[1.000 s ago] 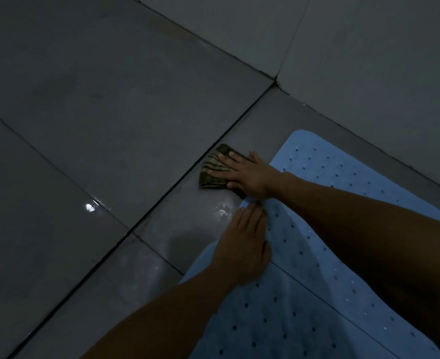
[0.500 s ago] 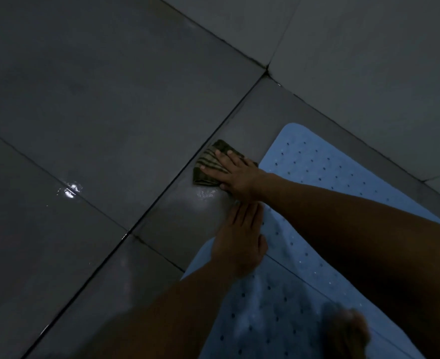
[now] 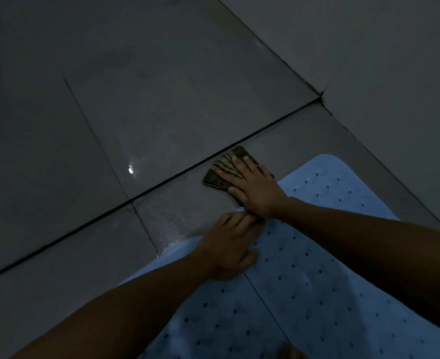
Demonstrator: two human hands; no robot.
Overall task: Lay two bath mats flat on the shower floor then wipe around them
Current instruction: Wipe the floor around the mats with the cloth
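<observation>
Far left: grey floor tiles, dark grout lines, one bright glint of reflected light; a wet sheen lies on the tile just ahead of the mats.

Centre: left hand rests flat, fingers straight and together, on the edge of the near blue bath mat. It pins the mat and grips nothing. Placement unchanged from a second ago.

Right of centre: right hand presses a folded striped cloth onto the tile, fingers spread and extended over it, not curled round it. The cloth touches the grout line and lies just beside the rounded corner of the far blue bath mat. Compared with a second ago, the cloth sits at the same stretch of floor, only slightly shifted; most of the apparent shift is head movement.

Both perforated mats lie flat, edge to edge along a seam. Far right: wall tiles meeting the floor.

Judgement: mat-laying is done; wiping is under way at this corner, remaining perimeter untested.
</observation>
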